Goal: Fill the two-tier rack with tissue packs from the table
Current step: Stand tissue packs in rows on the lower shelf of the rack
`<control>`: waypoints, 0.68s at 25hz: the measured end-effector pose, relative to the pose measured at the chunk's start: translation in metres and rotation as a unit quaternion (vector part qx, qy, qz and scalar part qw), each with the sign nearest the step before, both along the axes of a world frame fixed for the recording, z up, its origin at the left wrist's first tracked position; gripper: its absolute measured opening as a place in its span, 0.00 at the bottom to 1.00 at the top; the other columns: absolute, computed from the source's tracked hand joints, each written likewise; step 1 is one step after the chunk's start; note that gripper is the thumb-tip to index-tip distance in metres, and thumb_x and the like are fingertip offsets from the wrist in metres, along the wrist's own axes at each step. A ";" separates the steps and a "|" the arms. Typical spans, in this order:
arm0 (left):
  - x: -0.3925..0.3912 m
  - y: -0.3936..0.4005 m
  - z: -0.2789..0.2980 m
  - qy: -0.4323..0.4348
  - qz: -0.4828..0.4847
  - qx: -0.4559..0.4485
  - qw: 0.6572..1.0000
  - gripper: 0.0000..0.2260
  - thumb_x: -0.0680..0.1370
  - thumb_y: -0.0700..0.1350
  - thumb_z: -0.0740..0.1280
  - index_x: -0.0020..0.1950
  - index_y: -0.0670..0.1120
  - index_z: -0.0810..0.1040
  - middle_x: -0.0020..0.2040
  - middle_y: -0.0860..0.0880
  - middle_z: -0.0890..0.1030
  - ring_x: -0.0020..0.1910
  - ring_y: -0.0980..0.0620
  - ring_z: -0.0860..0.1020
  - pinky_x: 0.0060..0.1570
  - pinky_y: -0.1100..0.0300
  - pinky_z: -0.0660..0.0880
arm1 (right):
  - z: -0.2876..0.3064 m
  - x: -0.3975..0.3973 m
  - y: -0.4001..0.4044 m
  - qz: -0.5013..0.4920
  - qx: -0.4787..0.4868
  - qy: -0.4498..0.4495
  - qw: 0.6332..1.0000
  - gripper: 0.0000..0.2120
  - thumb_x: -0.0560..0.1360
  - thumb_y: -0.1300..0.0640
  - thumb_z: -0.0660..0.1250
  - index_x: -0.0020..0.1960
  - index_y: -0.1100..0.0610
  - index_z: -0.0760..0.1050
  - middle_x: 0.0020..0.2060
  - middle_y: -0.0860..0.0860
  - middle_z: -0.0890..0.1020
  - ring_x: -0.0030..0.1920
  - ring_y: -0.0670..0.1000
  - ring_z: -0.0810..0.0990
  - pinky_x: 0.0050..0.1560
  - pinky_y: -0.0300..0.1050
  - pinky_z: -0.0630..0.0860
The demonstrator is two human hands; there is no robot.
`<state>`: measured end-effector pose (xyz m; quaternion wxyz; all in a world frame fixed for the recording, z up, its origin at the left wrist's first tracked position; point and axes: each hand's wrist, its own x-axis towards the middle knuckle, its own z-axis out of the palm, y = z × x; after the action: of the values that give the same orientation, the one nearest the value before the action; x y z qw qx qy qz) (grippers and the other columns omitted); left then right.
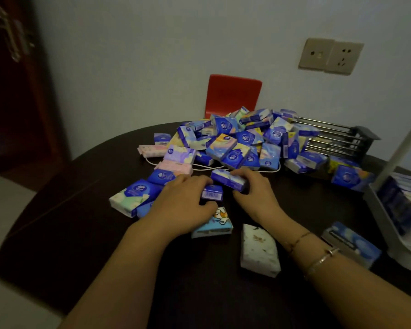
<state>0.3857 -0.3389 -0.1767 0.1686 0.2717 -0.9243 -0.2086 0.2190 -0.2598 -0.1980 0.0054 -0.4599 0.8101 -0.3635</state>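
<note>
A heap of several blue and pastel tissue packs [237, 143] covers the far middle of the dark round table [81, 210]. My left hand [185, 205] grips a small blue pack with a barcode [212, 192]. My right hand [254, 195] holds a blue-and-white pack [226, 178] just above it. The white rack [389, 224] stands at the right edge, with blue packs lined up in its lower tier. A light-blue cartoon pack [215, 224] and a white floral pack [258, 250] lie near my wrists.
A metal wire rack [337, 138] lies behind the heap at the back right. A red chair back [231, 96] stands beyond the table by the wall. A white cord [199, 166] runs under the heap. Another blue pack [351, 243] lies beside the white rack.
</note>
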 end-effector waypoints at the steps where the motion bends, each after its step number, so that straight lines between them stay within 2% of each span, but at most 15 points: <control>1: -0.001 -0.001 0.001 -0.007 0.000 0.003 1.000 0.23 0.76 0.52 0.62 0.72 0.57 0.63 0.67 0.53 0.70 0.67 0.53 0.63 0.62 0.55 0.63 | 0.001 0.000 0.001 -0.004 -0.014 -0.017 1.000 0.18 0.71 0.64 0.66 0.59 0.51 0.75 0.58 0.50 0.76 0.61 0.53 0.70 0.55 0.39 0.65; 5: -0.011 -0.008 -0.005 -0.021 0.053 -0.043 0.997 0.24 0.78 0.57 0.60 0.73 0.55 0.62 0.68 0.50 0.67 0.66 0.48 0.62 0.62 0.54 0.63 | 0.011 0.005 0.013 -0.032 -0.094 -0.130 0.987 0.13 0.76 0.58 0.66 0.60 0.53 0.74 0.50 0.46 0.76 0.52 0.45 0.75 0.44 0.33 0.70; 6: -0.012 -0.007 -0.006 0.001 0.068 -0.025 0.997 0.25 0.78 0.58 0.60 0.73 0.55 0.61 0.68 0.50 0.66 0.67 0.48 0.61 0.62 0.53 0.63 | 0.014 0.007 0.017 -0.040 -0.114 -0.138 0.983 0.14 0.76 0.58 0.66 0.61 0.53 0.73 0.49 0.46 0.75 0.53 0.45 0.75 0.46 0.34 0.72; 8: -0.013 -0.007 -0.002 0.108 0.084 0.065 0.989 0.27 0.77 0.58 0.61 0.74 0.55 0.59 0.69 0.49 0.63 0.69 0.48 0.60 0.64 0.51 0.64 | 0.021 0.011 0.022 -0.044 -0.153 -0.151 0.976 0.16 0.75 0.58 0.67 0.62 0.52 0.74 0.50 0.43 0.74 0.55 0.43 0.73 0.54 0.40 0.74; 11: -0.014 -0.009 0.003 0.274 0.073 0.173 0.943 0.26 0.77 0.55 0.63 0.73 0.62 0.57 0.72 0.49 0.61 0.70 0.48 0.63 0.65 0.47 0.68 | 0.035 0.022 0.024 -0.002 -0.209 -0.173 0.963 0.17 0.74 0.59 0.68 0.61 0.48 0.75 0.50 0.38 0.74 0.54 0.39 0.73 0.55 0.40 0.74; 14: -0.015 -0.012 0.006 0.346 0.022 0.290 0.892 0.21 0.79 0.56 0.60 0.70 0.67 0.59 0.71 0.47 0.64 0.64 0.48 0.73 0.57 0.49 0.76 | 0.044 0.041 0.024 0.078 -0.199 -0.165 0.963 0.17 0.73 0.58 0.68 0.60 0.46 0.75 0.45 0.34 0.76 0.48 0.33 0.75 0.47 0.30 0.74; 16: -0.014 -0.010 0.010 0.371 0.001 0.355 0.858 0.18 0.81 0.53 0.57 0.69 0.64 0.60 0.71 0.47 0.65 0.62 0.48 0.75 0.54 0.52 0.78 | 0.041 0.054 0.021 0.135 -0.171 -0.166 0.962 0.17 0.74 0.59 0.67 0.59 0.42 0.74 0.47 0.35 0.79 0.51 0.30 0.75 0.49 0.28 0.73; 17: -0.013 -0.009 0.012 0.376 0.004 0.370 0.850 0.17 0.81 0.52 0.57 0.69 0.62 0.60 0.71 0.47 0.66 0.62 0.49 0.74 0.56 0.52 0.77 | 0.038 0.058 0.018 0.158 -0.153 -0.163 0.962 0.19 0.75 0.60 0.66 0.60 0.41 0.74 0.52 0.35 0.79 0.54 0.31 0.75 0.53 0.30 0.73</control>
<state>0.3727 -0.3482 -0.1647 0.3906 0.2187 -0.6435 -0.6209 0.2773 -0.2413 -0.1601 0.1244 -0.5116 0.6498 -0.5483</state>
